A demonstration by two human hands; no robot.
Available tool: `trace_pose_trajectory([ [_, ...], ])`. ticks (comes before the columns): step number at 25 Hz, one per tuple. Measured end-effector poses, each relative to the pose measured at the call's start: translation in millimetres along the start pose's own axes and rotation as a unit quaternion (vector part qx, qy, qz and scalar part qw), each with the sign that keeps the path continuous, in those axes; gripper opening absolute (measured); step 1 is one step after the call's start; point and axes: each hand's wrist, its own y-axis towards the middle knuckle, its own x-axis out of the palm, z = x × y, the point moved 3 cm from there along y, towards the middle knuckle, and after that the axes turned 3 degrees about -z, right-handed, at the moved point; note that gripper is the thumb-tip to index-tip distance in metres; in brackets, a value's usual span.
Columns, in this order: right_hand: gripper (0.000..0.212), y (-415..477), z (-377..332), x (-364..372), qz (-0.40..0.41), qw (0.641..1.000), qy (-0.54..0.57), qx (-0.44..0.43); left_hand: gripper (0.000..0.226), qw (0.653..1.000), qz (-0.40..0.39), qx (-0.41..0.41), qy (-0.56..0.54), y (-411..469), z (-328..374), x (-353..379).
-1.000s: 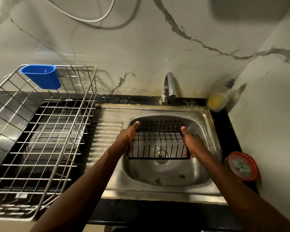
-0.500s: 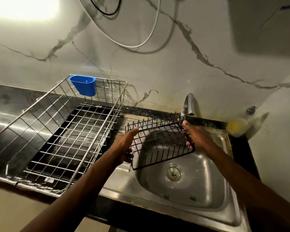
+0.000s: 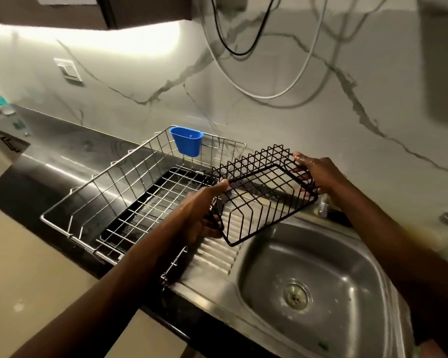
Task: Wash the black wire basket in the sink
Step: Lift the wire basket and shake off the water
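on the left, the silver drying rack [image 3: 106, 173] sits on the dark counter, with a blue cup [image 3: 186, 141] hooked on its far rim. its inside looks free of dishes, so there is open room to set something down. the left hand [image 3: 201, 211] grips the near left corner of the black wire basket [image 3: 267, 200], thumb on top and fingers curled under the frame. a second ago the basket was low in the sink bowl. now it is lifted clear and swung left. it hangs tilted in the air over the ridged drainboard [image 3: 215, 254], its left corner just beside the rack's right rim. the right hand [image 3: 318, 174] grips the far right end, wet fingers wrapped round the wires. the tap [image 3: 323, 205] shows just behind that end. further right, the sink [image 3: 352, 270] holds no basket, and its drain [image 3: 295, 295] is uncovered. the washing looks finished, or nearly so, and the next move is probably into the rack. the rack's rim and the hanging cup are the edges to clear, and the basket's wires could snag on the rack's.
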Motion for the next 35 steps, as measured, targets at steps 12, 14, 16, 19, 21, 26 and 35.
trace_pose_trajectory([
  [12, 0.049, 51, -146, 138, -0.137, 0.983, 0.009, -0.118, 0.063, 0.989, 0.097, 0.050, -0.099, -29, 23, -129],
  [14, 0.049, 67, -158, 174, -0.154, 0.980, -0.006, -0.128, 0.072, 0.986, 0.114, 0.036, -0.120, -17, 21, -156],
  [16, 0.050, 86, -165, 213, -0.180, 0.974, -0.050, -0.130, 0.072, 0.983, 0.123, 0.007, -0.137, -1, 15, -179],
  [19, 0.035, 119, -156, 267, -0.238, 0.965, -0.074, -0.079, 0.062, 0.983, 0.116, -0.012, -0.143, 25, 3, -196],
  [21, 0.031, 143, -140, 297, -0.257, 0.962, -0.081, -0.054, 0.054, 0.983, 0.112, -0.024, -0.142, 42, -2, -201],
  [26, 0.029, 175, -93, 338, -0.293, 0.948, -0.124, -0.032, 0.072, 0.982, 0.102, -0.094, -0.130, 79, -20, -203],
  [35, 0.038, 183, -66, 361, -0.326, 0.928, -0.180, -0.005, 0.084, 0.968, 0.095, -0.174, -0.154, 117, -39, -205],
])
